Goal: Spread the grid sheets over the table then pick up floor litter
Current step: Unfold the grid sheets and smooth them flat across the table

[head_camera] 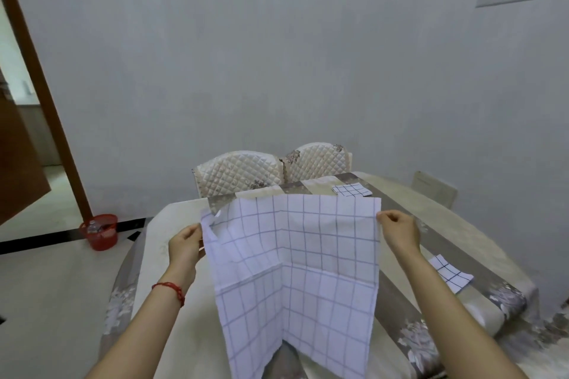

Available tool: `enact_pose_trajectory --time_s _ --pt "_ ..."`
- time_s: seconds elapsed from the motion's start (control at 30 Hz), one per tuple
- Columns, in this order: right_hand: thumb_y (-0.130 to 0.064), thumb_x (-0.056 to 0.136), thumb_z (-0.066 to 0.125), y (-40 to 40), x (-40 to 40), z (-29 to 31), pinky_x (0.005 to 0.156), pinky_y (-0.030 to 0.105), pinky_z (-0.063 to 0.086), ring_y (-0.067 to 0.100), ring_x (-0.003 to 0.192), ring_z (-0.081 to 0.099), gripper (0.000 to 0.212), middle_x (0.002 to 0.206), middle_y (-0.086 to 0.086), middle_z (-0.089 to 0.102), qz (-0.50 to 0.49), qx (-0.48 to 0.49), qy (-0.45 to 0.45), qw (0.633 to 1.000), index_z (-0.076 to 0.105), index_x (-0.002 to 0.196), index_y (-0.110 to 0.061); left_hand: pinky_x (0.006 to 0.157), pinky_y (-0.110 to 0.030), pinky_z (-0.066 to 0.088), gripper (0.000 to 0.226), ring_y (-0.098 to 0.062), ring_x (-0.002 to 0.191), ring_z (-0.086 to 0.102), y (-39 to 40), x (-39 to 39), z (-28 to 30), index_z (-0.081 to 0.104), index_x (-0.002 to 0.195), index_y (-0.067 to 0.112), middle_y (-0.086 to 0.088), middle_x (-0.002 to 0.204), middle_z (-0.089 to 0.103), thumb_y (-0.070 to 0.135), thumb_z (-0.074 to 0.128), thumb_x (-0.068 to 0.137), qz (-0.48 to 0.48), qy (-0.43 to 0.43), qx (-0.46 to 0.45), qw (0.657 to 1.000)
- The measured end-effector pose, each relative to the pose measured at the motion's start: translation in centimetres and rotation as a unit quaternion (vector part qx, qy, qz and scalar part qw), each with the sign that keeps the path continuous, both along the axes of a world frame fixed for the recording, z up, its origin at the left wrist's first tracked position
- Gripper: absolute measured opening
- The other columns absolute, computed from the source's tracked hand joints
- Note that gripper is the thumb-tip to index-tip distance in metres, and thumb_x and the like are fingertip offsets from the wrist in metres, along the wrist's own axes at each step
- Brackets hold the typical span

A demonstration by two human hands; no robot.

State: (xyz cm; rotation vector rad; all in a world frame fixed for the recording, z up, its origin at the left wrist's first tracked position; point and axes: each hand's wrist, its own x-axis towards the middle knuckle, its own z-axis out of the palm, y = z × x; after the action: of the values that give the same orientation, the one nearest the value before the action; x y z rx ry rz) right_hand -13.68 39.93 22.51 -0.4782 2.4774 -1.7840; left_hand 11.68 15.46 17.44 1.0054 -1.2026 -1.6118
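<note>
A white grid sheet (295,271) with thin blue lines hangs unfolded in front of me over the table (462,224). My left hand (184,243) pinches its upper left edge, where a corner is still folded over. My right hand (397,228) pinches its upper right corner. The sheet's lower part droops toward the near table edge. Two folded grid sheets lie on the tablecloth: one at the far side (351,189), another at the right (451,274).
Two quilted chair backs (240,175) stand at the table's far side, against a white wall. A red basket (100,231) with litter sits on the floor at the left, near a brown door frame (46,95). Pale floor lies to the left.
</note>
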Motion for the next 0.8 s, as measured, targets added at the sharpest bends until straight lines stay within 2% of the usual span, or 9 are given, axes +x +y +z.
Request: enact_pose_trajectory --time_s 0.07,0.17,0.23,0.33,0.47,0.57,0.63,0.73,0.8 --pt "-0.013 0.085 0.054 -0.4 -0.7 -0.2 0.074 0.032 0.043 0.023 0.073 0.052 0.015 0.07 0.007 0.06 -0.004 -0.006 -0.004 1.0 0.063 0.073 -0.009 0.056 -0.027 0.039 0.017 -0.018 0.063 0.045 -0.9 0.6 -0.6 0.06 0.072 0.01 -0.006 0.069 0.052 0.012 0.055 0.089 0.011 -0.017 0.001 1.0" --pt "-0.012 0.086 0.053 -1.0 -1.2 -0.4 0.049 0.023 0.042 0.017 0.042 0.049 0.017 0.055 0.008 0.055 0.0 -0.053 -0.028 0.998 0.065 0.078 -0.003 0.04 -0.015 0.036 0.024 -0.013 0.047 0.043 -1.8 1.4 -1.6 0.058 0.066 0.012 -0.003 0.054 0.049 0.009 0.052 0.089 0.027 -0.018 0.027 0.999" --pt "-0.011 0.088 0.052 -1.4 -1.2 -0.2 0.037 0.017 0.039 0.009 0.031 0.047 0.015 0.057 0.01 0.058 0.022 -0.09 -0.041 0.995 0.063 0.079 -0.006 0.034 -0.009 0.027 0.031 -0.008 0.031 0.034 -2.1 2.0 -2.5 0.054 0.058 0.012 0.003 0.037 0.042 0.005 0.049 0.088 0.028 -0.014 0.042 0.999" --pt "-0.011 0.089 0.05 -2.4 -1.2 0.3 0.036 0.016 0.04 0.007 0.031 0.052 0.017 0.059 0.009 0.064 0.044 -0.117 -0.051 0.991 0.06 0.076 -0.011 0.034 -0.009 0.024 0.036 -0.008 0.028 0.028 -2.4 2.9 -3.5 0.048 0.053 0.01 0.006 0.031 0.037 0.003 0.046 0.089 0.019 -0.028 0.037 0.999" --pt "-0.011 0.091 0.047 -4.1 -1.7 0.5 0.034 0.012 0.041 0.008 0.034 0.058 0.022 0.06 0.003 0.067 0.066 -0.129 -0.063 0.987 0.058 0.072 -0.01 0.032 -0.009 0.028 0.035 -0.008 0.026 0.035 -2.7 3.8 -4.2 0.047 0.057 0.007 0.003 0.03 0.044 0.0 0.042 0.09 0.026 -0.041 0.046 0.998" --pt "-0.01 0.092 0.045 -5.2 -2.0 0.3 0.037 0.013 0.045 0.007 0.038 0.061 0.025 0.073 0.007 0.067 0.09 -0.124 -0.072 0.986 0.058 0.071 -0.011 0.032 -0.01 0.039 0.022 -0.006 0.03 0.051 -3.0 4.3 -3.9 0.056 0.073 0.002 -0.002 0.038 0.06 0.006 0.045 0.092 0.022 -0.028 0.078 0.996" --pt "-0.01 0.092 0.046 -6.3 -2.2 0.2 0.039 0.014 0.047 0.007 0.04 0.062 0.024 0.075 0.008 0.067 0.106 -0.121 -0.077 0.984 0.059 0.072 -0.01 0.04 -0.015 0.051 0.019 -0.011 0.044 0.065 -3.4 4.4 -3.7 0.061 0.087 -0.003 -0.008 0.055 0.07 0.009 0.048 0.091 0.004 -0.01 0.097 0.995" --pt "-0.007 0.091 0.046 -8.1 -2.8 0.4 0.04 0.013 0.047 0.005 0.042 0.063 0.022 0.074 0.01 0.066 0.122 -0.142 -0.09 0.978 0.059 0.073 -0.008 0.049 -0.018 0.056 0.021 -0.014 0.056 0.07 -4.1 4.0 -2.9 0.059 0.098 -0.009 -0.019 0.083 0.069 0.005 0.045 0.091 -0.004 0.011 0.104 0.994" --pt "-0.007 0.091 0.047 -9.5 -3.4 0.7 0.043 0.012 0.049 0.003 0.044 0.064 0.023 0.069 0.007 0.068 0.127 -0.158 -0.092 0.975 0.06 0.071 -0.009 0.048 -0.018 0.056 0.021 -0.014 0.053 0.07 -4.7 3.3 -1.9 0.057 0.099 -0.01 -0.02 0.085 0.066 0.003 0.043 0.09 0.008 0.023 0.1 0.995"
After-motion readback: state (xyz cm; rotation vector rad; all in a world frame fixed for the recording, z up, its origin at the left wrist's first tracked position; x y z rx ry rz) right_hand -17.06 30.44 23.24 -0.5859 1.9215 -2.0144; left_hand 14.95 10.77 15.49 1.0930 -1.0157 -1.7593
